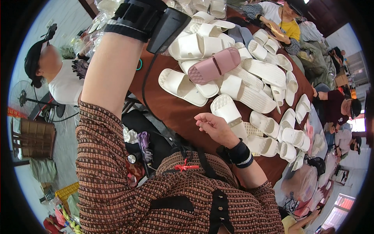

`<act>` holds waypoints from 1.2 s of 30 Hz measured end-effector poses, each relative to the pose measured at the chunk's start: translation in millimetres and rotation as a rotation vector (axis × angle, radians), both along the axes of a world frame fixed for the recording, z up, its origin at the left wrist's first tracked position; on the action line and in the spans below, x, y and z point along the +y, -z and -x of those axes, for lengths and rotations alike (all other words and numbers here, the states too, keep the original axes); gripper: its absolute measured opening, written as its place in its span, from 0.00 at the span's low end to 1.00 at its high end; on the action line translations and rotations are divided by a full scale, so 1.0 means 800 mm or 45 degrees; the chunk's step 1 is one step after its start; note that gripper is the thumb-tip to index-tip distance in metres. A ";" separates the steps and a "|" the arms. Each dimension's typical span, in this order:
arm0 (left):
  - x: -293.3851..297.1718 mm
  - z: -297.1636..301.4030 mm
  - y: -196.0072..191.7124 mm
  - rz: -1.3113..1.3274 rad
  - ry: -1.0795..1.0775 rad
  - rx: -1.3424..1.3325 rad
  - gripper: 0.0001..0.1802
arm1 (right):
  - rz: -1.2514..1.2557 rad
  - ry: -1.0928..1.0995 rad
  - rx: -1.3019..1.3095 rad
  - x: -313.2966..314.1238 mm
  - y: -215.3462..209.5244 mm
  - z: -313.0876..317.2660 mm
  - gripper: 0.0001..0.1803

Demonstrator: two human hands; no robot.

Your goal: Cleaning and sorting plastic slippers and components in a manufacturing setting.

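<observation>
My right hand (215, 128) hovers over the near edge of the table, fingers loosely bent and apart, holding nothing I can see. Beside it lies a white slide slipper (227, 110) with a quilted strap. My left arm reaches up across the picture, and its hand is beyond the upper edge; a black wristband (136, 19) with a black device (170, 30) shows there. A mauve slipper (214, 65) rests on top of the heap of white slippers (255, 91). At the heap's left lies another white slipper (186, 86).
The slippers cover much of a brown-red tabletop (171, 119). A black cable (145, 87) runs down from the device to my waist. Across the table a person in yellow and white (278, 17) handles a yellowish piece. Others sit at right; one person in white (64, 84) is at left.
</observation>
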State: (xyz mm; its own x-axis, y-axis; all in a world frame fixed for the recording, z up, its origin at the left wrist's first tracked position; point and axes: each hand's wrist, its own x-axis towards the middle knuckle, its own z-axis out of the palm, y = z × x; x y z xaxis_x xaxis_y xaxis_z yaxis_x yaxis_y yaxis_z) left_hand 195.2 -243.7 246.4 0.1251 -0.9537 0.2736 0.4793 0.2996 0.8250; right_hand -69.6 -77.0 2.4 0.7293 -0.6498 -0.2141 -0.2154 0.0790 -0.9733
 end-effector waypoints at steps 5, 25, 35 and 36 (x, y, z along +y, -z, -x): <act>0.007 0.050 0.039 -0.114 0.187 0.144 0.10 | -0.033 0.072 0.082 0.004 -0.010 0.025 0.13; 0.308 0.122 0.372 -0.313 1.138 -1.182 0.12 | -0.232 0.735 0.073 0.080 0.069 0.190 0.12; 0.285 0.190 0.353 -0.294 0.836 -1.160 0.10 | 0.024 0.659 0.067 0.036 0.047 0.177 0.13; 0.277 0.190 0.356 -0.267 0.850 -1.186 0.10 | 0.039 0.650 0.076 0.033 0.044 0.176 0.13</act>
State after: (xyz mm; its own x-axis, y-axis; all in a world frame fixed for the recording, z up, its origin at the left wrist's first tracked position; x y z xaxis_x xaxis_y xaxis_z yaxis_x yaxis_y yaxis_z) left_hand 43.0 -22.1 -38.6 -0.5853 -0.7915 -0.1757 -0.3271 0.0322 0.9445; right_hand -210.3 -50.4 -33.1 0.3049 -0.9264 -0.2211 -0.2122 0.1603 -0.9640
